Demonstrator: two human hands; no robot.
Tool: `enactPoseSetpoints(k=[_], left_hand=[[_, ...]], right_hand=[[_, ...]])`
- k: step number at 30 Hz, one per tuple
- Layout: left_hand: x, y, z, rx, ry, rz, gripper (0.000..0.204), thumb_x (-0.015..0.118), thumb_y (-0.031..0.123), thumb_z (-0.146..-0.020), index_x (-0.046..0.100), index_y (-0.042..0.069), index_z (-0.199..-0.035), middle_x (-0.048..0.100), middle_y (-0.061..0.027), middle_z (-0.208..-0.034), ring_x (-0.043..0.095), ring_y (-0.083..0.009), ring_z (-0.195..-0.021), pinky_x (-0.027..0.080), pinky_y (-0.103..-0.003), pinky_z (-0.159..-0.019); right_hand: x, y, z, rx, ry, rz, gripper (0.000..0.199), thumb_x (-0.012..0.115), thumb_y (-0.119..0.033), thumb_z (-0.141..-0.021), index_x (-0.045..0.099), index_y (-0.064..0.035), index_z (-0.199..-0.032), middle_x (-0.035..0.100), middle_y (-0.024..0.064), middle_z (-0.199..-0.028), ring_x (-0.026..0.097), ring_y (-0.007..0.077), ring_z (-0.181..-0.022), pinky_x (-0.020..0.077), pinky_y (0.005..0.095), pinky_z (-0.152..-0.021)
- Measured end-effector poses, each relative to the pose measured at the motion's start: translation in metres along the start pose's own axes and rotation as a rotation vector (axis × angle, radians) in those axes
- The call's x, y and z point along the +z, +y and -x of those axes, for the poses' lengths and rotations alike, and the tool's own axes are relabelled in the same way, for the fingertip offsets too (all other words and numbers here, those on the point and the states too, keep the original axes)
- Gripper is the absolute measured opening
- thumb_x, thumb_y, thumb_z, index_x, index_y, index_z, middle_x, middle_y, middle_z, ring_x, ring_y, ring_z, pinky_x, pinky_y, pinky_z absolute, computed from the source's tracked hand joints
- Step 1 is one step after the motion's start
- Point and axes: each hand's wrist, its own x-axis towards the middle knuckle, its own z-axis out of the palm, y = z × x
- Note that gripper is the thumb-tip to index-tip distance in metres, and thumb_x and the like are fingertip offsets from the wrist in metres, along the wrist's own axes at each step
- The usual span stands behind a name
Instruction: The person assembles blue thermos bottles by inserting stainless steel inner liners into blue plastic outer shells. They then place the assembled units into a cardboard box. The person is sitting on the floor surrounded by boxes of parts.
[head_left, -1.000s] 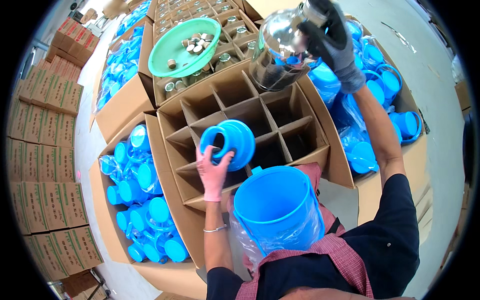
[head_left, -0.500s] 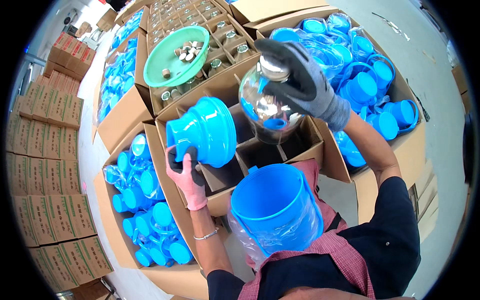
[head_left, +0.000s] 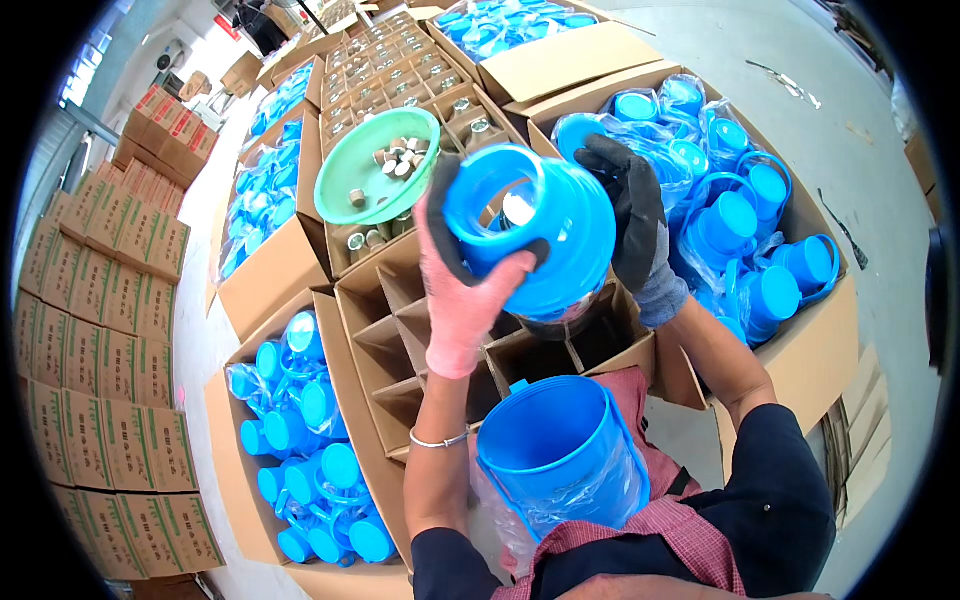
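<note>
In my left hand (head_left: 463, 290), gloved in pink and black, is a blue plastic collar-shaped cover (head_left: 575, 230) with a round opening. The thumb lies at the opening's edge. The silvery top of a glass bottle (head_left: 518, 206) shows through the opening, so the cover sits around its neck. Most of the bottle is hidden; a dark part of it shows below the cover. My right hand (head_left: 640, 220), in a grey and black glove, is beside the cover with its fingers apart and slightly bent. A blue bucket (head_left: 545, 435) in clear film stands close to my body.
Below my hands is a divided carton (head_left: 385, 350). Beyond it, a green bowl (head_left: 330, 180) with small caps rests on a carton of glass bottles. Cartons of blue lidded containers stand left (head_left: 250, 545) and right (head_left: 825, 350). Stacked closed boxes (head_left: 120, 430) line the far left.
My left hand has brought the blue cover up and right, over the bottle's neck. My right hand has let go of the neck and moved right. The view has shifted slightly.
</note>
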Motion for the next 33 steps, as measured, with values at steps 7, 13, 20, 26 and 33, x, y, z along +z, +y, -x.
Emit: enactPoseSetpoints(k=[7,13,20,26,33], left_hand=[[0.007,0.004,0.010,-0.020,-0.084,-0.136,0.103,0.080,0.018,-0.053,0.028,0.003,-0.142,0.042,-0.0114,-0.131,0.045,-0.0244,-0.122,0.038,-0.039,-0.104],[0.002,-0.009,0.017,-0.005,-0.155,-0.063,0.112,0.090,0.025,-0.052,0.028,0.001,-0.142,0.047,-0.0158,-0.134,0.050,-0.0261,-0.122,0.040,-0.039,-0.102],[-0.028,-0.001,0.017,-0.100,-0.192,0.025,0.109,0.087,0.022,-0.058,0.024,0.003,-0.144,0.049,-0.0148,-0.132,0.050,-0.0250,-0.121,0.040,-0.039,-0.103],[-0.006,-0.002,0.027,-0.092,0.135,-0.121,0.102,0.076,0.018,-0.061,0.021,0.007,-0.146,0.037,-0.0105,-0.138,0.041,-0.0251,-0.125,0.034,-0.040,-0.107],[-0.017,0.000,0.003,-0.187,-0.185,-0.065,0.106,0.081,0.015,-0.056,0.024,0.007,-0.145,0.042,-0.0102,-0.134,0.044,-0.0239,-0.125,0.037,-0.039,-0.107]], right_hand=[[-0.017,0.010,0.002,0.014,-0.137,0.227,0.061,0.031,-0.048,-0.100,0.045,0.0018,-0.131,0.055,0.0176,-0.124,0.054,0.0239,-0.115,0.0405,0.0369,-0.102],[-0.014,0.021,0.005,0.266,-0.058,-0.380,0.059,0.032,-0.047,-0.100,0.047,0.0025,-0.128,0.057,0.0158,-0.121,0.055,0.0224,-0.113,0.0420,0.0359,-0.101],[-0.011,0.031,0.018,0.165,-0.223,-0.060,0.052,0.038,-0.039,-0.099,0.046,0.0019,-0.130,0.053,0.0152,-0.127,0.051,0.0235,-0.118,0.0383,0.0363,-0.103],[-0.042,0.102,0.062,0.220,-0.173,0.359,0.038,0.038,-0.023,-0.100,0.050,0.0003,-0.129,0.055,0.0150,-0.124,0.052,0.0232,-0.117,0.0402,0.0330,-0.100],[-0.034,0.092,0.058,0.127,-0.128,0.325,0.041,0.036,-0.025,-0.101,0.042,0.0007,-0.132,0.058,0.0204,-0.115,0.058,0.0299,-0.106,0.0454,0.0360,-0.093]])
